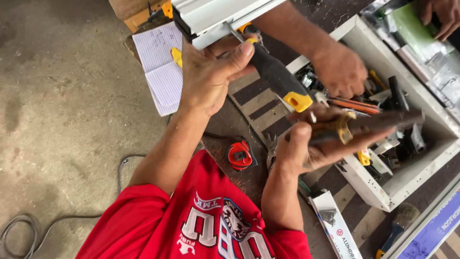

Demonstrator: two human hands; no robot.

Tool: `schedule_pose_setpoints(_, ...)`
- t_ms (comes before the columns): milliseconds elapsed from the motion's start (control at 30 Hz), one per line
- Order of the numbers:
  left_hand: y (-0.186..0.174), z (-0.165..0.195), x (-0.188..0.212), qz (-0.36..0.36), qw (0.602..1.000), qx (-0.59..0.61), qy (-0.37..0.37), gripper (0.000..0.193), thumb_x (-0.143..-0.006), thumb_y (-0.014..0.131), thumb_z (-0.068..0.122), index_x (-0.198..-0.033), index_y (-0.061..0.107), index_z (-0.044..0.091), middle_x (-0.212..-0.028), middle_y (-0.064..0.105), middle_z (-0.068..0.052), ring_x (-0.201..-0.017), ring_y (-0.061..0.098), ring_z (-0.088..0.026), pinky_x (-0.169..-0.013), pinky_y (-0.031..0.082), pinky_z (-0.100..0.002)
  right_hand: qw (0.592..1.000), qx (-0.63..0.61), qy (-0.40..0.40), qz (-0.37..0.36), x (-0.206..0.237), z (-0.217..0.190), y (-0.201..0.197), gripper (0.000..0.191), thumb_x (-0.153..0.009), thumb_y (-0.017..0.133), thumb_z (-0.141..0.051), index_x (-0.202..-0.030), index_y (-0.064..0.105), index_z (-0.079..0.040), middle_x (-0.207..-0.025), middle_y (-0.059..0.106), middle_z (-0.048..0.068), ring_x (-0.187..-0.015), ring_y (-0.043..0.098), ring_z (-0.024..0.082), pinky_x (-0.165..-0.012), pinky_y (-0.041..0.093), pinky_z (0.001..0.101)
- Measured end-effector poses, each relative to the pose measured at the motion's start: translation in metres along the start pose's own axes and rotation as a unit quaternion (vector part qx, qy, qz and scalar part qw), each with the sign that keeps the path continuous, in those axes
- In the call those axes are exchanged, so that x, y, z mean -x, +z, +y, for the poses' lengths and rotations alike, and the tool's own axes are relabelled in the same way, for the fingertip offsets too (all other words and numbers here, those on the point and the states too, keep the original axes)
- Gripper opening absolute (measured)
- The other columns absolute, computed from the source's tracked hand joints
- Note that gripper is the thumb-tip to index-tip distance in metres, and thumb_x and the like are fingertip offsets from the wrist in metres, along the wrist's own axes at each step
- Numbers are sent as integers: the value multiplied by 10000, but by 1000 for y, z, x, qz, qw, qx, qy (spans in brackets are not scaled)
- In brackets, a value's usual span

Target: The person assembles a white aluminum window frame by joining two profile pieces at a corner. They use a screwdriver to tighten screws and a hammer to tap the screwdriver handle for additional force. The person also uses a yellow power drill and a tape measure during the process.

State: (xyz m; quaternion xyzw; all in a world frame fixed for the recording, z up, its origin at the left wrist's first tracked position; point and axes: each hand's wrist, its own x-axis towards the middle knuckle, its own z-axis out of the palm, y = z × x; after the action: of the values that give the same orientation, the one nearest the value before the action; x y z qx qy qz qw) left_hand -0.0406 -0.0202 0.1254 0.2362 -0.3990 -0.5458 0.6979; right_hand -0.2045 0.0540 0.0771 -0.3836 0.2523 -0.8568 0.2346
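Striped workbench [258,103] standing on a bare concrete floor [62,110]

On the bench: an open lined notebook [160,67] at 11 o'clock, a red tape measure [239,155] near centre, a white tray of tools [433,160] at 3 o'clock, a white carton [338,225] and a brush [397,225] at 5 o'clock. A grey cable [28,225] trails over the floor at 8 o'clock.

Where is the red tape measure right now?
The red tape measure lies low in the middle of the head view, on the striped bench top, between the red-sleeved person's forearms, apart from both hands.
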Motion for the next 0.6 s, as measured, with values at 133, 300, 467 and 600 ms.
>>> schedule_pose_setpoints(133,0,-5,6,-13,1000,-9,0,450,-989,789,1,-1369,547,-14,-1118,759,-158,-983,776,-219,-809,725,-390,1000,-23,-11,-17,5,12,14,1093,-951,880,-60,-1633,89,-379,-1335,446,-23,-1004,531,116,-860,542,303)
schedule_pose_setpoints(300,5,0,8,-12,999,-31,-15,509,-979,806,33,-1385,501,-1,-1085,761,-158,-954,778,-211,-780,724,-375,1000,-2,-15,8,6,7,10,1030,-1001,881,-46,-1621,123,-364,-1525,329,-43,-1065,509,114,-910,496,281)
schedule_pose_setpoints(467,5,-1,9,-19,999,-34,-17,595,-960,815,45,-1407,422,25,-1111,759,-154,-1008,777,-215,-816,733,-389,999,31,-34,11,-1,9,6,1043,-987,885,-93,-1634,109,-353,-1559,315,-2,-1067,524,138,-888,525,308)
schedule_pose_setpoints(600,2,-5,8,-21,999,-39,-9,624,-965,810,31,-1427,391,21,-1119,751,-165,-1057,775,-235,-836,737,-408,996,77,-53,11,-5,7,8,1035,-972,882,-156,-1628,94,-292,-1538,326,40,-1079,554,160,-881,570,339)
